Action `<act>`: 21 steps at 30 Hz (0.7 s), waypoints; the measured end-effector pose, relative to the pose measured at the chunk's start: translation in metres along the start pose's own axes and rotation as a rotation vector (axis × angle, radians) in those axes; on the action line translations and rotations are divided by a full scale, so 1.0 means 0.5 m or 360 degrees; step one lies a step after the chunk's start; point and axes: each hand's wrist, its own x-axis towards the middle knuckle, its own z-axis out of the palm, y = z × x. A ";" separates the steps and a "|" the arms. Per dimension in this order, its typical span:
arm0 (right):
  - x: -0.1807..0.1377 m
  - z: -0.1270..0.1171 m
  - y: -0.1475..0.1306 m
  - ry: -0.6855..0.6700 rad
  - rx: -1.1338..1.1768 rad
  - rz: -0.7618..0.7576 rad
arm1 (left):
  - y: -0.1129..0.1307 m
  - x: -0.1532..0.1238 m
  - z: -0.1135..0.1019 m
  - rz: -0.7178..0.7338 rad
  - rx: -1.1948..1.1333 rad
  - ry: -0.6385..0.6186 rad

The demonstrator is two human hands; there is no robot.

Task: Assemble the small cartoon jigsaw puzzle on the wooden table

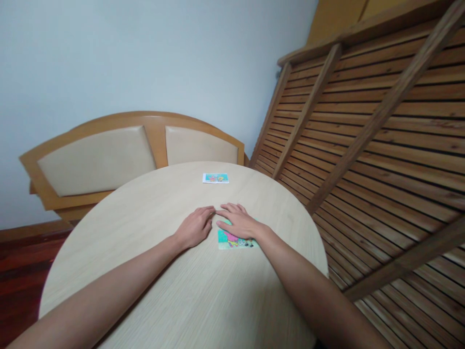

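Note:
My right hand [239,223] lies flat over the upper part of a flat, colourful cartoon picture [229,241], fingers spread. Turquoise, pink and yellow show along the picture's lower edge; the rest is hidden under the palm. Just to the left, my left hand [194,227] rests on the table with its fingers stretched out, holding nothing. Its fingertips come very close to those of the right hand; I cannot tell if they touch. Farther back lies a smaller printed picture [215,178] with a white border and two cartoon figures.
Both pictures lie on a round, pale wooden table [160,295]. Behind it stands a wooden headboard [156,140] with cream padded panels, against a pale wall [145,58]. A slatted wooden frame [363,145] leans along the right side. Dark reddish floor [22,276] shows at left.

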 end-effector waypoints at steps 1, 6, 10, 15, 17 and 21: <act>0.001 0.001 -0.002 -0.0006 0.0003 -0.0029 | 0.000 0.000 -0.002 0.0014 -0.0007 -0.0019; -0.006 -0.011 -0.002 -0.0060 0.0052 -0.0170 | 0.000 0.001 -0.019 -0.0010 0.0046 -0.0102; -0.016 -0.028 0.013 -0.0073 0.0054 -0.0178 | -0.006 0.000 -0.030 -0.0042 0.0069 -0.0114; -0.021 -0.028 0.036 -0.0188 0.0053 -0.0040 | -0.010 -0.002 -0.037 -0.0018 0.0063 -0.0132; -0.021 -0.025 0.041 -0.0218 0.0049 -0.0006 | -0.009 -0.002 -0.037 -0.0012 0.0087 -0.0130; -0.018 -0.019 0.045 -0.0222 0.0030 0.0002 | -0.005 0.000 -0.034 -0.0028 0.0067 -0.0100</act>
